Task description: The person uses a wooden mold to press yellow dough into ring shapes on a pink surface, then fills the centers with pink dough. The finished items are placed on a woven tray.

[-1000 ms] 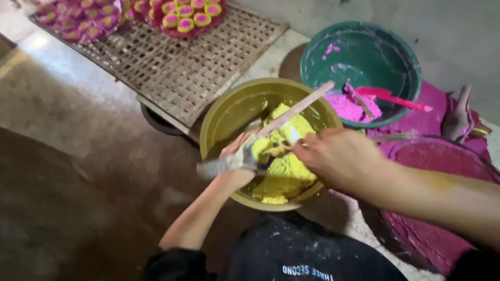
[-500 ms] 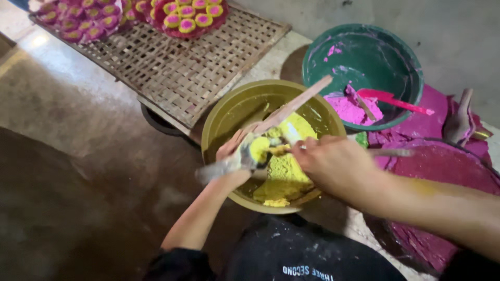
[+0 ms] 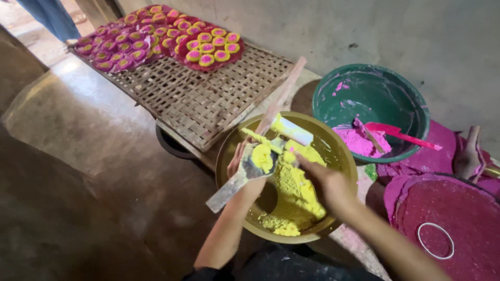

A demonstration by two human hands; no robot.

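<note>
We see a flat metal scraper [image 3: 237,179], blade tilted, gripped across the left fingers [image 3: 235,158], a lump of yellow paste [image 3: 262,157] on it just beyond them. A long pale stick [image 3: 281,99] slants up past the right fingers [image 3: 307,165], paste-smeared near them.

A woven bamboo tray [image 3: 208,99] carries pink-and-yellow cakes [image 3: 208,48]; a green basin [image 3: 372,93] holds pink paste [image 3: 357,141].
</note>
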